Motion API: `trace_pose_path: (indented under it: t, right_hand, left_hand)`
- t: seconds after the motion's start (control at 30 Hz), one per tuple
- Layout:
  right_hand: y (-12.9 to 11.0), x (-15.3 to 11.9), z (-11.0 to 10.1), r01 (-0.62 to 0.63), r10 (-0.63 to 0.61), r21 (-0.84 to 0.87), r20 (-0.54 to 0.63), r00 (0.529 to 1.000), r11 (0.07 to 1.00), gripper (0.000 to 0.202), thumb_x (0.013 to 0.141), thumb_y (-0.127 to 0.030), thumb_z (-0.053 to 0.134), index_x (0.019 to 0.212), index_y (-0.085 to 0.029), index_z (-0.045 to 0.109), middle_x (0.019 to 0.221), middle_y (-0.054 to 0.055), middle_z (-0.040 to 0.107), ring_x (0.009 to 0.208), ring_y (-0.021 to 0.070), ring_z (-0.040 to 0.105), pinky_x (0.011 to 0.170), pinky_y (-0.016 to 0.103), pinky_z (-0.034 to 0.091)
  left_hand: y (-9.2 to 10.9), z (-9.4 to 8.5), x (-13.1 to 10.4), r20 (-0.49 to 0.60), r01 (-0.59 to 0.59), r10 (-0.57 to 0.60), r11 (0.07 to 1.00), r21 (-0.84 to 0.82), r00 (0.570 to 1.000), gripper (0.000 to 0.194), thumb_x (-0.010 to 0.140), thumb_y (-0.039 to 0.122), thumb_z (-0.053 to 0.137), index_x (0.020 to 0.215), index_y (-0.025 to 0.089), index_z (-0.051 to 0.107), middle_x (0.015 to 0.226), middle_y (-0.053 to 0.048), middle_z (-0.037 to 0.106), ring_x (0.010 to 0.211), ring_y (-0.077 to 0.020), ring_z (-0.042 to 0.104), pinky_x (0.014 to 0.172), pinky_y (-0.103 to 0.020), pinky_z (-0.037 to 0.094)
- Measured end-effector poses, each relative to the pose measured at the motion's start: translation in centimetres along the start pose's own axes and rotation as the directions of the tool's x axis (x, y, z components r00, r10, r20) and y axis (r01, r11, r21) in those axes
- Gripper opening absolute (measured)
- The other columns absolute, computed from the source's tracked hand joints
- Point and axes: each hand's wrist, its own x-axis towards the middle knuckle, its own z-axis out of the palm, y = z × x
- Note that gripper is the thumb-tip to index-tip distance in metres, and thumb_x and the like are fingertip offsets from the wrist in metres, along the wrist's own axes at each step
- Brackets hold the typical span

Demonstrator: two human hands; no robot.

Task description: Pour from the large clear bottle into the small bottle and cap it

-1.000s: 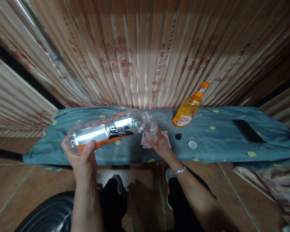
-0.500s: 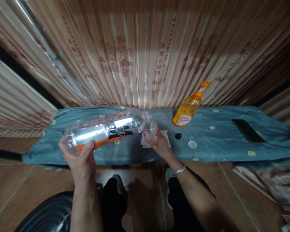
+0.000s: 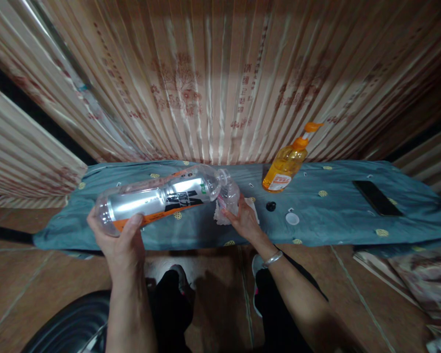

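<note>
My left hand [image 3: 119,240] is closed round the base of a large clear plastic bottle [image 3: 158,198] with a silver, black and orange label. The bottle is tilted nearly flat, its neck pointing right. Its mouth meets the top of a small clear plastic bottle [image 3: 231,192], which my right hand [image 3: 244,218] grips from the right. Whether the two rims touch, I cannot tell. Under the small bottle lies a white tissue [image 3: 222,217]. No stream of liquid can be made out between the bottles.
An orange pump bottle [image 3: 284,166] stands at the back, right of my hands. A black cap [image 3: 271,206], a round white lid [image 3: 292,218] and a dark phone [image 3: 377,198] lie on the teal cloth [image 3: 338,228]. A pleated curtain [image 3: 213,88] hangs directly behind.
Almost nothing differs. Both hands and both bottles hold their places, the left hand shifting very slightly left.
</note>
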Motion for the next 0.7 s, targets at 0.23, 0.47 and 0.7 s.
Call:
trace_pose_path:
  t: [0.23, 0.47, 0.7]
  right_hand:
    - [-0.02, -0.06, 0.03, 0.004, -0.004, 0.009, -0.008, 1.000, 1.000, 0.063, 0.084, -0.039, 0.064, 0.138, -0.015, 0.043, 0.129, 0.018, 0.064, 0.118, 0.0327, 0.062, 0.097, 0.050, 0.051]
    - [-0.12, 0.00, -0.15, -0.017, 0.017, 0.014, 0.013, 1.000, 1.000, 0.063, 0.084, -0.039, 0.063, 0.139, -0.017, 0.043, 0.130, 0.017, 0.063, 0.118, 0.0320, 0.062, 0.098, 0.050, 0.050]
    - [-0.01, -0.06, 0.05, -0.011, 0.011, 0.003, -0.004, 1.000, 1.000, 0.063, 0.083, -0.038, 0.064, 0.138, -0.016, 0.043, 0.129, 0.018, 0.064, 0.117, 0.0328, 0.063, 0.098, 0.050, 0.051]
  left_hand:
    - [-0.33, -0.29, 0.01, 0.025, -0.023, 0.022, 0.999, 0.027, 0.999, 0.071, 0.050, 0.034, 0.086, 0.115, 0.029, 0.058, 0.110, -0.002, 0.062, 0.112, -0.0272, 0.061, 0.104, -0.056, 0.044]
    - [0.00, 0.06, 0.02, 0.025, -0.028, 0.027, 1.000, 0.005, 0.999, 0.070, 0.048, 0.033, 0.086, 0.113, 0.029, 0.058, 0.109, -0.001, 0.062, 0.114, -0.0280, 0.060, 0.108, -0.057, 0.041]
    - [0.16, 0.20, -0.06, 0.012, -0.024, 0.024, 1.000, -0.011, 1.000, 0.071, 0.046, 0.032, 0.088, 0.110, 0.027, 0.059, 0.106, -0.001, 0.063, 0.111, -0.0274, 0.061, 0.108, -0.057, 0.040]
